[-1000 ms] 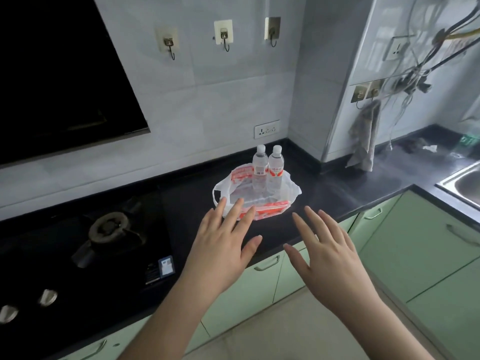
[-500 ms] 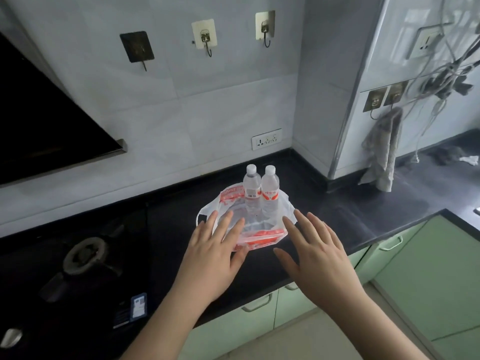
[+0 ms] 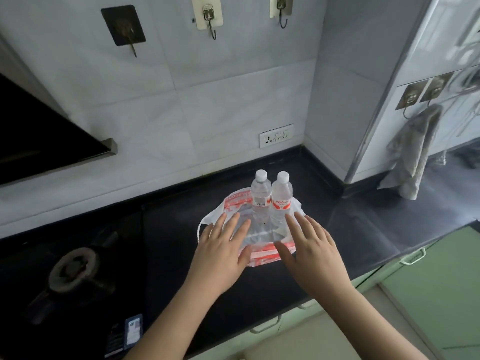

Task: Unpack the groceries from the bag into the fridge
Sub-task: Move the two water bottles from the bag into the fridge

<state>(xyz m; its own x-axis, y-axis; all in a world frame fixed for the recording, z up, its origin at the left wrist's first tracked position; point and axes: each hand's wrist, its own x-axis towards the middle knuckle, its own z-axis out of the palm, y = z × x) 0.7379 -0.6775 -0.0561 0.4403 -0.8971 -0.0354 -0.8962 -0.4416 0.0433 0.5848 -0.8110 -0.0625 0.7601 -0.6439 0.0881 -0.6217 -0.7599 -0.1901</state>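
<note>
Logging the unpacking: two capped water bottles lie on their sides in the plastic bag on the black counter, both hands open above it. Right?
Not quite. In the head view both water bottles stand upright in the plastic bag; left hand and right hand are open.

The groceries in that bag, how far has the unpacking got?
Nothing looks unpacked yet. Both water bottles, left bottle and right bottle, stand upright in the plastic bag on the black counter. In hand: the left hand and right hand reach over the bag, fingers straight, gripping nothing. Left: lifting out both bottles and putting them in the fridge, which is not in view.
</note>
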